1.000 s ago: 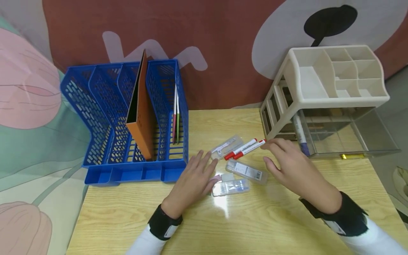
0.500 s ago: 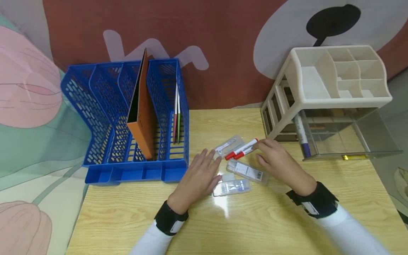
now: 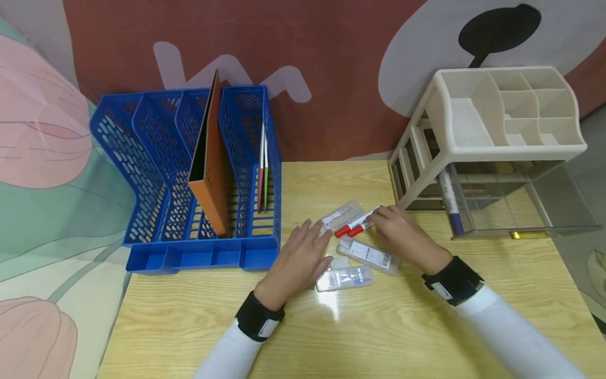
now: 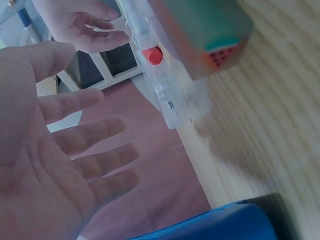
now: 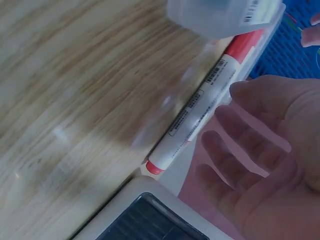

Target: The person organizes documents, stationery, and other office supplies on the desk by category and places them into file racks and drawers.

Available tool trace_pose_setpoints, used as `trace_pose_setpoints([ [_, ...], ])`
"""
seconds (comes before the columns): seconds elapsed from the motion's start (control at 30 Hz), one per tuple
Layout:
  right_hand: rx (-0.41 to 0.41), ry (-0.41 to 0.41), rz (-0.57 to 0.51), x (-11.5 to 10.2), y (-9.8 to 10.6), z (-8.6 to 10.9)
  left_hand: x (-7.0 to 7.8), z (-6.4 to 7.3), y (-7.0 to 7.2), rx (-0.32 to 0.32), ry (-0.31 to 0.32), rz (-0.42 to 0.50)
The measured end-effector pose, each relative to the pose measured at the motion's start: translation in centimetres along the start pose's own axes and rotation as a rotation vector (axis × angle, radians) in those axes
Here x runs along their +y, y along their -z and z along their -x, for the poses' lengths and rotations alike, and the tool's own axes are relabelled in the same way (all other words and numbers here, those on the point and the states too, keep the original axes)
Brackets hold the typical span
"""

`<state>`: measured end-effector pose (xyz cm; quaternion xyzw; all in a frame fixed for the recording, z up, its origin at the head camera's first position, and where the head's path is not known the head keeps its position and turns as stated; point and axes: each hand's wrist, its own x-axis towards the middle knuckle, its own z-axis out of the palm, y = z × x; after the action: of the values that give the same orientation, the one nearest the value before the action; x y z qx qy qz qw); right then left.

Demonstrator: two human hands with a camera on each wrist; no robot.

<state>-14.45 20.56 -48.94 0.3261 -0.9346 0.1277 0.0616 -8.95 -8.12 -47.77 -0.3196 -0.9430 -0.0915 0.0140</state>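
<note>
Two white markers with red caps lie side by side on the table; one red cap (image 3: 342,230) shows left of the other marker's cap (image 3: 355,231). My right hand (image 3: 400,234) is over their right ends, its fingers loosely bent. In the right wrist view, the thumb and fingers stand close beside one marker (image 5: 197,110), not round it. My left hand (image 3: 295,263) hovers with fingers spread, beside three clear plastic cases: an upper one (image 3: 347,210), a labelled one (image 3: 369,255) and a lower one (image 3: 345,279). A blurred green and orange block (image 4: 215,35) shows close up.
A blue file rack (image 3: 199,245) on the left holds an orange folder (image 3: 215,205) and two thin upright items. At right, a cream desk organiser (image 3: 516,152) has a transparent drawer (image 3: 568,210) pulled out. A purple-ended marker (image 3: 451,202) stands by the drawer's left side.
My right hand has moved left and in over the markers, covering more of their right ends. The left hand has shifted slightly right. The markers and cases have stayed in place.
</note>
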Motion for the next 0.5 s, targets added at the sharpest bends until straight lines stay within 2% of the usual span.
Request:
trace_pose_setpoints([
  [0.17,-0.049,-0.029,0.051,0.3,-0.2,-0.3,0.0,-0.3,0.0,-0.006,0.002,-0.001],
  [0.5,-0.062,-0.020,0.091,0.9,-1.2,-0.5,0.1,-0.9,-0.4,-0.042,0.012,0.018],
])
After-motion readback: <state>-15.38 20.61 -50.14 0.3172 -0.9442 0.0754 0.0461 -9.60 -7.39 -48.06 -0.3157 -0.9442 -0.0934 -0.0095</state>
